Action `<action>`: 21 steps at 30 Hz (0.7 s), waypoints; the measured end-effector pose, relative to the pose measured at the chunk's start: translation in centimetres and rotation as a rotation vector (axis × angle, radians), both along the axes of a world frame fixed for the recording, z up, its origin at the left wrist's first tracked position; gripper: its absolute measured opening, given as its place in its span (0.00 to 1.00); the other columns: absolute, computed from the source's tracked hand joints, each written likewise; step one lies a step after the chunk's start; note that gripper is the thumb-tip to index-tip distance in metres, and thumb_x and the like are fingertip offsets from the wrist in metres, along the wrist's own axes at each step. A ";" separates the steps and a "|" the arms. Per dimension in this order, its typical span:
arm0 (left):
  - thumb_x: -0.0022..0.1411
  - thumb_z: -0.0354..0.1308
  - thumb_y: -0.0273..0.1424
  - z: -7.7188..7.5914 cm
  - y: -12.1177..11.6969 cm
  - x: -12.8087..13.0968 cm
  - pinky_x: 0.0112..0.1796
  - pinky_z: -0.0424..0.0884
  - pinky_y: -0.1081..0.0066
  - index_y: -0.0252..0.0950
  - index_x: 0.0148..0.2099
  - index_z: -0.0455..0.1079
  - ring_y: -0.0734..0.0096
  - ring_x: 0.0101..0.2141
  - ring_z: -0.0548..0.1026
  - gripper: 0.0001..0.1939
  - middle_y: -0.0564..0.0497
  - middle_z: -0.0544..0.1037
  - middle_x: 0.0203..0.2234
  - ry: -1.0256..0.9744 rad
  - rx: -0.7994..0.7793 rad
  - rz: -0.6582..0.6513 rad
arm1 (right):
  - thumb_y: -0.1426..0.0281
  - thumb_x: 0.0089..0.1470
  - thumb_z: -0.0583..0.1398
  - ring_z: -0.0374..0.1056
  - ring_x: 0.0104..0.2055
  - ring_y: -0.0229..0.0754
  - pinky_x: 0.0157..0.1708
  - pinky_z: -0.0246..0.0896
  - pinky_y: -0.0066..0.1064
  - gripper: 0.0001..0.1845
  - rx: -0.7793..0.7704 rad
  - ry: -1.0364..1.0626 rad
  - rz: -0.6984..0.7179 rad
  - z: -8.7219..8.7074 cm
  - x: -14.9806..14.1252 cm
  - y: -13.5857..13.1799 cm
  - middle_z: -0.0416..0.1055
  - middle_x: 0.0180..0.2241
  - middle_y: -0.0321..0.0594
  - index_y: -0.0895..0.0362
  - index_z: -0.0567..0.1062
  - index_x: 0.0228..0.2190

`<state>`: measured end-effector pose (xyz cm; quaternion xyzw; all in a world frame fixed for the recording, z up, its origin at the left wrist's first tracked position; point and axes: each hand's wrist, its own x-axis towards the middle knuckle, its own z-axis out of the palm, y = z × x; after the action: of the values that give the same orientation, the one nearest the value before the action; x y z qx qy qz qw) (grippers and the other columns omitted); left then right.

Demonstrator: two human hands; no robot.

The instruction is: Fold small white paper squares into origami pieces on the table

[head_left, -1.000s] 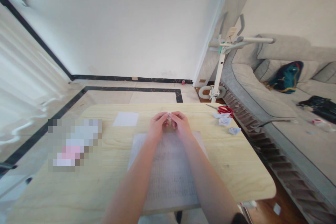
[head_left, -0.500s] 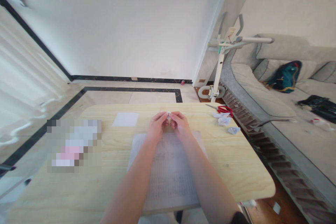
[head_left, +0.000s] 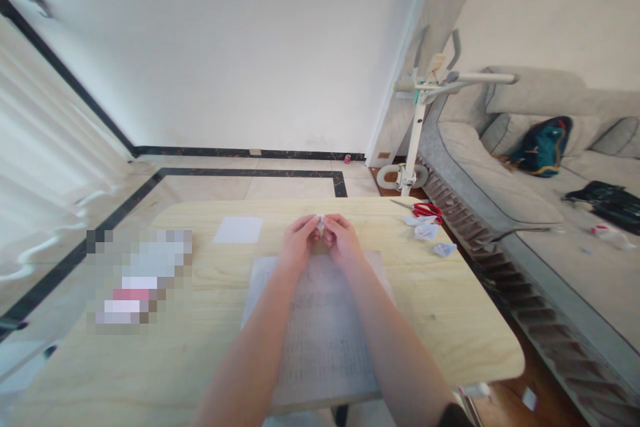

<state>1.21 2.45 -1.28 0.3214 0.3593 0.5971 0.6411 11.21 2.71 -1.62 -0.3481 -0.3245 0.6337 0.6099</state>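
Both thumbs and forefingers pinch a small piece of folded white paper (head_left: 320, 219) between them. My left hand (head_left: 300, 237) closes on it from one side and my right hand (head_left: 342, 237) from the other, with the fingertips nearly meeting. Most of the piece is hidden by the fingers. Beneath my forearms lies a large printed sheet (head_left: 325, 340) on the wooden table (head_left: 440, 347). A blank white sheet of paper (head_left: 238, 229) rests to the left of my hands.
Red-handled scissors (head_left: 428, 212) lie at the table's far right corner, beside crumpled white paper (head_left: 426, 231) and another paper piece (head_left: 445, 250). A blurred-out item (head_left: 145, 280) is on the left. Beyond the right edge stands a grey sofa (head_left: 515, 197).
My hands stay in nearly the same place, still pinching the small paper. The whole view has shifted very slightly.
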 end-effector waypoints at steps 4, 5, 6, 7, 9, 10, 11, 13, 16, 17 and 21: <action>0.47 0.63 0.34 -0.1 0.0 0.0 0.23 0.59 0.76 0.32 0.30 0.72 0.80 0.21 0.65 0.10 0.54 0.69 0.19 -0.005 -0.003 0.009 | 0.66 0.39 0.65 0.49 0.14 0.29 0.14 0.42 0.23 0.10 -0.002 0.023 0.007 -0.1 -0.1 0.1 0.56 0.11 0.26 0.56 0.69 0.21; 0.47 0.63 0.34 -0.2 0.0 0.0 0.23 0.59 0.76 0.32 0.30 0.72 0.80 0.21 0.65 0.10 0.54 0.69 0.19 -0.006 0.000 0.008 | 0.66 0.39 0.65 0.49 0.14 0.29 0.14 0.42 0.23 0.10 -0.007 0.023 0.006 -0.1 -0.1 0.1 0.56 0.11 0.26 0.56 0.69 0.21; 0.47 0.63 0.34 -0.2 0.0 -0.1 0.23 0.59 0.76 0.32 0.30 0.72 0.80 0.21 0.65 0.10 0.54 0.69 0.19 -0.006 0.002 0.005 | 0.66 0.39 0.65 0.49 0.15 0.29 0.14 0.42 0.23 0.10 -0.012 0.027 0.005 -0.1 -0.1 0.1 0.56 0.11 0.26 0.56 0.70 0.21; 0.48 0.63 0.35 -0.2 0.0 -0.1 0.23 0.59 0.75 0.32 0.30 0.72 0.80 0.21 0.65 0.10 0.54 0.69 0.19 -0.005 0.005 0.001 | 0.66 0.38 0.65 0.49 0.15 0.29 0.14 0.42 0.23 0.10 -0.019 0.036 0.004 -0.1 -0.1 0.1 0.56 0.11 0.26 0.56 0.70 0.22; 0.48 0.63 0.35 -0.3 0.0 -0.1 0.23 0.59 0.75 0.32 0.30 0.72 0.80 0.21 0.65 0.11 0.55 0.69 0.19 -0.004 0.008 -0.002 | 0.67 0.38 0.66 0.49 0.15 0.29 0.14 0.41 0.23 0.10 -0.028 0.061 0.006 -0.1 -0.1 0.1 0.56 0.11 0.26 0.56 0.70 0.22; 0.47 0.63 0.35 -0.3 0.0 -0.1 0.23 0.59 0.75 0.32 0.31 0.72 0.80 0.21 0.65 0.11 0.54 0.69 0.19 -0.003 0.006 -0.002 | 0.67 0.38 0.66 0.49 0.15 0.29 0.14 0.41 0.23 0.10 -0.029 0.072 0.010 -0.1 -0.1 0.1 0.56 0.11 0.26 0.56 0.70 0.22; 0.47 0.64 0.35 -0.3 0.0 -0.1 0.23 0.59 0.75 0.32 0.31 0.72 0.80 0.21 0.66 0.11 0.54 0.69 0.19 -0.004 0.003 0.001 | 0.67 0.37 0.66 0.49 0.15 0.29 0.14 0.41 0.23 0.10 -0.029 0.079 0.012 -0.1 -0.1 0.1 0.56 0.11 0.26 0.56 0.70 0.22; 0.46 0.64 0.35 -0.3 0.0 -0.1 0.24 0.59 0.75 0.32 0.31 0.72 0.80 0.21 0.66 0.12 0.54 0.70 0.20 -0.005 -0.005 0.008 | 0.67 0.37 0.66 0.49 0.15 0.29 0.14 0.42 0.23 0.09 -0.032 0.084 0.010 -0.1 -0.1 0.0 0.57 0.11 0.26 0.56 0.71 0.22; 0.47 0.64 0.35 -0.4 0.1 0.0 0.24 0.59 0.76 0.32 0.32 0.72 0.80 0.21 0.66 0.12 0.54 0.70 0.20 -0.011 -0.008 0.013 | 0.68 0.37 0.66 0.49 0.15 0.29 0.14 0.41 0.23 0.09 -0.034 0.094 0.005 0.0 -0.2 0.1 0.57 0.11 0.26 0.56 0.71 0.22; 0.47 0.64 0.35 -0.4 0.1 0.0 0.24 0.59 0.76 0.32 0.32 0.72 0.80 0.21 0.66 0.12 0.54 0.70 0.20 -0.014 -0.009 0.016 | 0.68 0.37 0.66 0.49 0.14 0.29 0.14 0.41 0.22 0.09 -0.032 0.098 0.004 0.0 -0.2 0.1 0.57 0.11 0.26 0.56 0.71 0.22; 0.46 0.65 0.34 -0.4 0.1 0.0 0.24 0.60 0.75 0.32 0.32 0.72 0.79 0.23 0.66 0.12 0.53 0.71 0.21 -0.038 -0.016 0.029 | 0.69 0.37 0.66 0.49 0.14 0.28 0.14 0.41 0.22 0.08 -0.032 0.110 0.000 0.0 -0.2 0.1 0.58 0.11 0.26 0.57 0.72 0.22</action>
<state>1.18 2.57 -1.72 0.2994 0.3563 0.6097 0.6416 10.98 2.83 -1.61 -0.3226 -0.2803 0.6568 0.6212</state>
